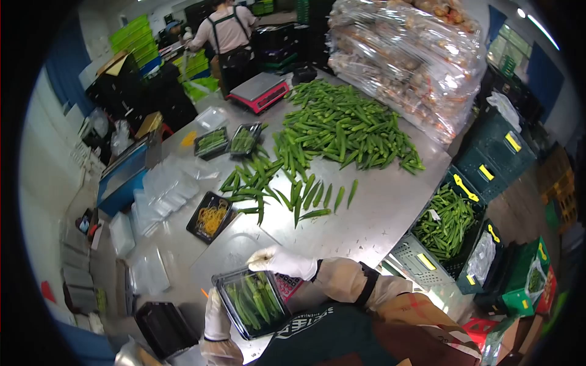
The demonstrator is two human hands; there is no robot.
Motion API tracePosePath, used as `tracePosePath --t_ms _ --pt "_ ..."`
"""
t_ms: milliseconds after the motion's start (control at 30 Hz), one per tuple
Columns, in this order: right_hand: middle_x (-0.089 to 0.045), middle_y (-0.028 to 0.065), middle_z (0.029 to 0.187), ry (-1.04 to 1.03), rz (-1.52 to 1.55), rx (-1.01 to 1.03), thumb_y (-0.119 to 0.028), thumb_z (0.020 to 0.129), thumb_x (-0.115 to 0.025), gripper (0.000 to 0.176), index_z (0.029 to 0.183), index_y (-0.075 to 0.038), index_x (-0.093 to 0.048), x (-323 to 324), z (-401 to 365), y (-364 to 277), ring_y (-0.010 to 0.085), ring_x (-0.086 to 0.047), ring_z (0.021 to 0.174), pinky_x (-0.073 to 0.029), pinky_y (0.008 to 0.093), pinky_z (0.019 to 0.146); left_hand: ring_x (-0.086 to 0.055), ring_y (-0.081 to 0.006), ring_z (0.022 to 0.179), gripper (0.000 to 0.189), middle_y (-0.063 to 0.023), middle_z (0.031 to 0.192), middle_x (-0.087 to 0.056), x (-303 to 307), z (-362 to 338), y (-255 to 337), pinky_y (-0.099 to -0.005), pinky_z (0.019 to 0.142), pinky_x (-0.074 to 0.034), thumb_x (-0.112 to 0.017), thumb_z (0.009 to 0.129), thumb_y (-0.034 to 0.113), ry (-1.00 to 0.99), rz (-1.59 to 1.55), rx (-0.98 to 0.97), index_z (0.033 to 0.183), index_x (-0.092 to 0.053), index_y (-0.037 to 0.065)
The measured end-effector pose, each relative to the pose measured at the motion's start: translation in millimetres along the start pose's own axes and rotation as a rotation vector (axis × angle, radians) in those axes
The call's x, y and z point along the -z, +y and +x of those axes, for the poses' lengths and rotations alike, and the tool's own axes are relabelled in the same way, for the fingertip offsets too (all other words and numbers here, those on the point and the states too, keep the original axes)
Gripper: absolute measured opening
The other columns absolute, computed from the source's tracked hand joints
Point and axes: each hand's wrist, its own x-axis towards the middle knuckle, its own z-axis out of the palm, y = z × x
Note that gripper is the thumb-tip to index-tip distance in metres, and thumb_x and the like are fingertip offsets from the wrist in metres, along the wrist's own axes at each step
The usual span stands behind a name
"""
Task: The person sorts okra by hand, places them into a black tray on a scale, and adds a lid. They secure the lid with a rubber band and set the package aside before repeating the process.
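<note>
Okra tray [253,302], left fingers [215,310] clasping, right fingers [264,262] atop

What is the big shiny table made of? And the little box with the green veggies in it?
The table looks like bare metal, probably stainless steel: grey, smooth, with soft glare. The box looks like thin plastic: a black tray under a see-through lid, since the green pods show through.
</note>
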Motion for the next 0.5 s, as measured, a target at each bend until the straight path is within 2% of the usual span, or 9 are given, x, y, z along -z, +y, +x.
tracePosePath --t_ms 67,133,167,200,267,367,433,467,500 --pt "-0.067 -0.0068 0.093 0.027 -0.008 -0.02 -0.026 0.093 -0.066 0.022 0.108 -0.012 -0.07 -1.4 -2.0 2.0 0.0024 -0.055 0.082 -0.042 0.0201 0.064 -0.058 -0.0151 0.101 0.033 -0.0052 0.112 -0.061 3.3 7.7 -1.3 -0.0313 0.091 -0.046 -0.046 0.103 0.03 0.041 0.035 -0.035 0.122 -0.052 0.004" --pt "-0.066 -0.0084 0.093 0.022 -0.027 -0.013 -0.034 0.091 -0.067 0.026 0.109 -0.016 -0.071 2.4 -5.7 -2.8 0.0023 -0.055 0.081 -0.041 0.0208 0.062 -0.054 -0.0141 0.106 0.029 -0.005 0.117 -0.057 -15.9 11.0 9.1 -0.0293 0.095 -0.043 -0.046 0.103 0.025 0.107 -0.07 -0.036 0.122 -0.052 0.004" --pt "-0.066 -0.0085 0.093 0.059 -0.035 -0.072 -0.035 0.09 -0.068 0.027 0.109 -0.016 -0.071 1.1 -8.0 -6.5 0.0024 -0.056 0.082 -0.041 0.0217 0.061 -0.05 -0.0124 0.107 0.026 -0.003 0.115 -0.055 -15.2 13.7 5.1 -0.028 0.096 -0.039 -0.046 0.103 0.024 0.165 -0.065 -0.065 0.121 -0.052 0.006" --pt "-0.067 -0.0085 0.093 0.055 -0.064 -0.104 -0.036 0.089 -0.068 0.027 0.109 -0.017 -0.071 3.6 -8.6 -7.9 0.0023 -0.056 0.083 -0.04 0.0211 0.063 -0.048 -0.011 0.104 0.023 -0.0009 0.109 -0.053 -22.6 13.9 16.2 -0.027 0.095 -0.037 -0.048 0.102 0.023 0.097 0.058 -0.096 0.118 -0.052 0.008" --pt "-0.067 -0.007 0.092 0.066 -0.076 -0.122 -0.031 0.092 -0.066 0.027 0.112 -0.014 -0.07 2.5 -14.3 -24.7 0.002 -0.056 0.081 -0.04 0.0193 0.065 -0.049 -0.0105 0.104 0.021 -0.0004 0.108 -0.054 -19.6 17.5 16.0 -0.0274 0.094 -0.039 -0.049 0.101 0.021 0.08 -0.027 -0.086 0.118 -0.053 0.009" --pt "-0.066 -0.0042 0.09 -0.005 -0.052 -0.13 -0.019 0.094 -0.063 0.026 0.114 -0.005 -0.068 5.1 -11.1 -24.3 0.0023 -0.055 0.073 -0.037 0.0159 0.06 -0.055 -0.0122 0.105 0.025 -0.0015 0.111 -0.058 -17.5 21.1 16.6 -0.0297 0.094 -0.044 -0.052 0.1 0.019 0.138 -0.208 0.005 0.121 -0.054 0.006" --pt "-0.067 -0.0016 0.092 -0.009 -0.022 -0.145 -0.016 0.094 -0.062 0.026 0.114 0.0 -0.067 5.2 -9.1 -19.7 0.0035 -0.058 0.072 -0.041 0.0161 0.06 -0.059 -0.0144 0.102 0.025 -0.0027 0.111 -0.062 -6.5 23.2 11.1 -0.0316 0.092 -0.047 -0.053 0.099 0.018 0.092 -0.258 0.03 0.121 -0.056 0.005" --pt "-0.068 0.0023 0.096 -0.02 0.022 -0.146 -0.016 0.094 -0.062 0.028 0.116 0.003 -0.064 8.4 -5.1 -8.1 0.0056 -0.061 0.077 -0.048 0.0179 0.064 -0.06 -0.0171 0.101 0.027 -0.0051 0.11 -0.063 -1.0 24.1 5.1 -0.0334 0.092 -0.048 -0.054 0.098 0.019 0.109 -0.297 0.054 0.12 -0.057 0.002" --pt "-0.068 0.0033 0.097 -0.044 0.055 -0.153 -0.016 0.094 -0.062 0.029 0.116 0.003 -0.064 12.6 -2.3 -0.7 0.0065 -0.062 0.078 -0.05 0.0188 0.066 -0.061 -0.0198 0.099 0.03 -0.0075 0.108 -0.065 3.6 24.8 -2.9 -0.0352 0.092 -0.048 -0.054 0.097 0.02 0.124 -0.34 0.078 0.119 -0.057 0.0"
